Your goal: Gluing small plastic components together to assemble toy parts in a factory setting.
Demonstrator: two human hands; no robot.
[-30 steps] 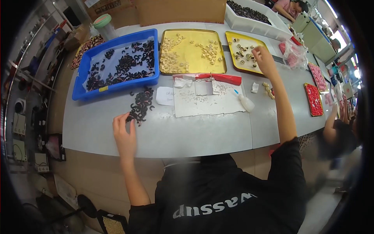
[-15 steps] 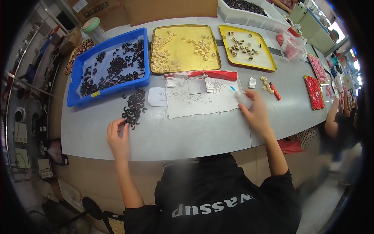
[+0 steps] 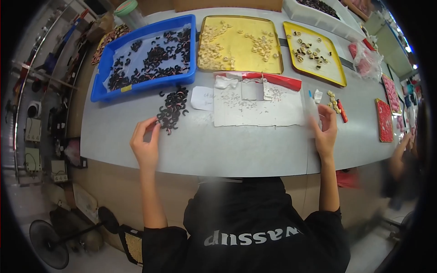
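My left hand (image 3: 145, 140) is at the near left edge of a loose pile of small black curved pieces (image 3: 172, 108) on the grey table. Its thumb and forefinger are pinched together against the pile; anything between the tips is too small to make out. On the right, my right hand (image 3: 326, 132) is closed around a small translucent squeeze bottle (image 3: 311, 109), held upright with its thin blue tip upward. Between the hands lies a white cardboard sheet (image 3: 259, 113) with a red back edge, small grey specks and a square frame-like piece (image 3: 253, 90) on it.
A blue tray (image 3: 98, 93) holds many more black pieces. Beside it stand two yellow trays (image 3: 240, 43) (image 3: 342, 82) with small cream and dark-centred pieces. A red tube (image 3: 342, 111), cream bits (image 3: 333, 101) and a paper label (image 3: 202, 98) lie nearby. At far right, another person's arm (image 3: 400, 150) shows.
The view has shifted, so the table sits higher and further right in it. My right hand has turned the bottle from leaning to upright. My left hand stays by the black pile.
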